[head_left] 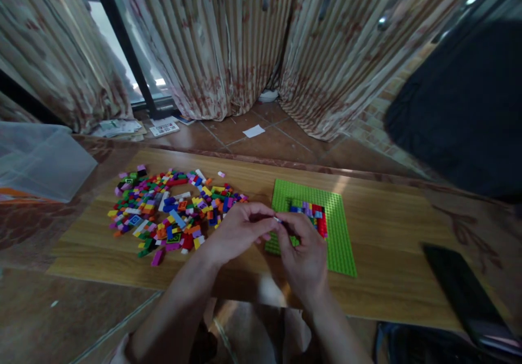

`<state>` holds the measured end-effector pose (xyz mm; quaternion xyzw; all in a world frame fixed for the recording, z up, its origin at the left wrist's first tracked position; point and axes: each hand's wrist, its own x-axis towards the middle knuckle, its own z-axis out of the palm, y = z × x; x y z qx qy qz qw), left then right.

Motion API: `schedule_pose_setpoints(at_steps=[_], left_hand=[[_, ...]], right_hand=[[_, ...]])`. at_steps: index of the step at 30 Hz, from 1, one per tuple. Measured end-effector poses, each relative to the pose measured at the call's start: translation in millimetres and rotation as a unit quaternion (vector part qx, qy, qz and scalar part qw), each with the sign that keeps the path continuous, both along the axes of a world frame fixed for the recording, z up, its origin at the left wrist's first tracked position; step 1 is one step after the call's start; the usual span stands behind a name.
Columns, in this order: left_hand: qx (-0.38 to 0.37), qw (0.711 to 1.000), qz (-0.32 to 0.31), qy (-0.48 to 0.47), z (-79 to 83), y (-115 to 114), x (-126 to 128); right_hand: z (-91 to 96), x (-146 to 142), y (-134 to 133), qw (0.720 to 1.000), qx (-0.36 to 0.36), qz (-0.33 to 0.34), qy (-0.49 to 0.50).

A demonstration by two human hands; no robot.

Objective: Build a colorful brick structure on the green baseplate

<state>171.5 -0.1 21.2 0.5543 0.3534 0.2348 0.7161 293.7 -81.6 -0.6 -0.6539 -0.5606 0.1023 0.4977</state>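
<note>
Left hand (240,230) and right hand (304,255): brought together fingertip to fingertip, just above the near left corner of the green baseplate (340,239).
Grip, left: fingers curled in, thumb and forefinger closed to a tight pinch.
Grip, right: same, fingers bent, tips pressed against the left hand's tips.
Between the tips: a small pale piece (278,220), only a sliver showing; too tiny to make out shape or studs. Both pinches closed on it, no gap visible.
On the baseplate: low block of fitted bricks (314,213), red, purple, blue and yellow, just beyond the right hand's knuckles, not touched.
Left of the hands: loose brick pile (171,211), mixed colours, spread on the wooden board (391,228), near the left hand but apart from it.
Far right on the board: flat black slab (460,293).
Far left: clear plastic tub (41,160).
</note>
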Motion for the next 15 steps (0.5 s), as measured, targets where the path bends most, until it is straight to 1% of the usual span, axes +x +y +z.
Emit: schedule_pose_setpoints(at_steps=[3,5,10,13,15], left_hand=[[-0.029,0.999,0.017,-0.003,-3.4,0.7,4.3],[-0.032,0.999,0.027,-0.006,-6.4,-0.1,8.4],[-0.020,0.995,0.097,-0.021,-11.6,-7.3,22.3],[-0.025,0.995,0.095,-0.028,-12.1,-11.0,27.9],[-0.026,0.996,0.086,-0.029,-11.8,-12.0,28.8]], right_hand=[[-1.7,3.5,-1.4,0.999,-0.011,-0.002,0.033],[-3.1,4.3,-1.6,0.998,-0.018,-0.013,0.053],[-2.3,3.0,-2.2,0.991,-0.049,-0.025,0.125],[-1.8,4.1,-3.1,0.990,-0.055,-0.022,0.127],[-2.5,5.3,-3.1,0.991,-0.044,-0.005,0.123]])
